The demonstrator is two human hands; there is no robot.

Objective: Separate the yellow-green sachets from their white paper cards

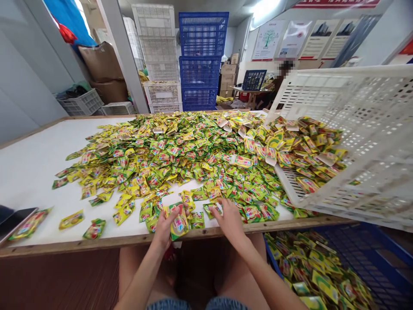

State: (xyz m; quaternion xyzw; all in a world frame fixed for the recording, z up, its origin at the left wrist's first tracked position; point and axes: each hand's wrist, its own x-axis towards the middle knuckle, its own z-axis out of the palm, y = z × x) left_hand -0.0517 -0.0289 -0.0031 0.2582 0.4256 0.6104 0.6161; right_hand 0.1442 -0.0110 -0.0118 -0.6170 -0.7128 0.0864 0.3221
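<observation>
My left hand [164,228] grips a yellow-and-green printed pouch [179,224] near the table's front edge. The pouch stands tilted, with a white flap raised at its top. To its right, my right hand [229,219] has its thumb and fingers around a small green packet [211,210] low over the white tabletop. Between and behind both hands spreads a large heap of small green and yellow packets [180,150]. Several loose packets lie left of my left hand, among them a green one [94,229] and a yellow one [71,220].
A white plastic crate [380,116] tips on its side at right, filled pouches [309,142] spilling from it. Below it, a blue crate [383,258] holds more pouches. A phone [16,224] lies at left. Behind stand stacked blue crates [203,36] and a seated person [274,88].
</observation>
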